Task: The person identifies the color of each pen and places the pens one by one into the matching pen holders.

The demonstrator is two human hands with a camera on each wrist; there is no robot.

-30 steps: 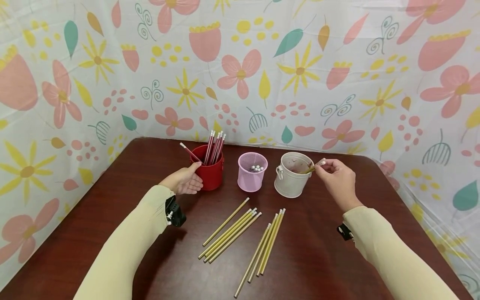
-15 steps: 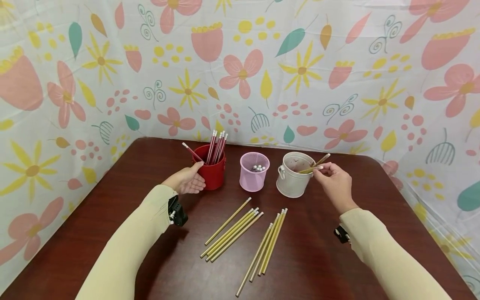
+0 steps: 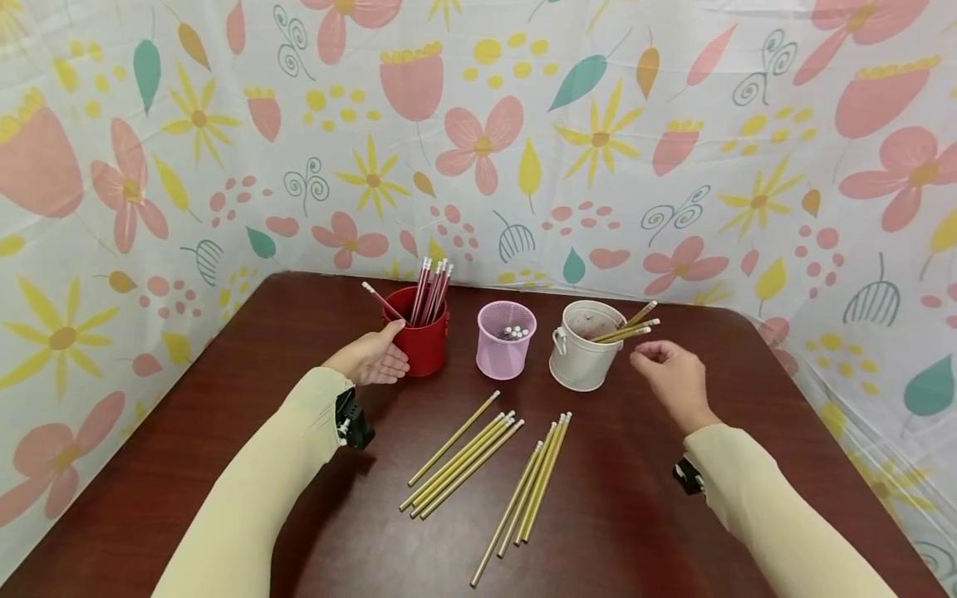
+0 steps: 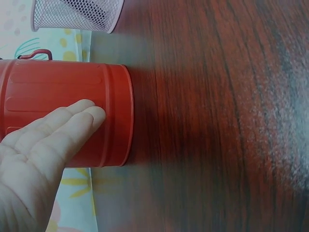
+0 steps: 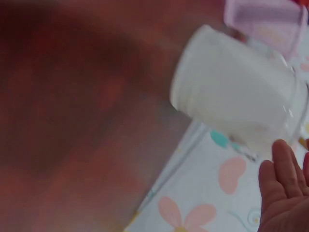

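Observation:
My left hand [image 3: 374, 357] rests against the near left side of a red bucket [image 3: 424, 353], its fingers straight and its thumb by the rim. In the left wrist view the fingertips lie flat on the red wall. Several dark red pencils [image 3: 430, 292] stand in that bucket, one leaning left. To the right of a white bucket [image 3: 581, 367], my right hand [image 3: 671, 378] hovers with nothing in its loosely bent fingers. Gold pencils [image 3: 626, 333] lean out over the white bucket's right rim, eraser ends up, apart from the hand. The right wrist view is blurred.
Between the buckets stands a pink mesh cup [image 3: 499, 359] with several white-tipped pencils low inside. Two groups of gold pencils lie on the brown table [image 3: 359, 515], one at centre [image 3: 461, 463] and one to its right [image 3: 532, 490]. A flowered cloth [image 3: 478, 166] hangs behind.
My right hand has let go of a gold pencil, which now leans in the white bucket, and has drawn slightly away and down. The left hand has stayed at the red bucket.

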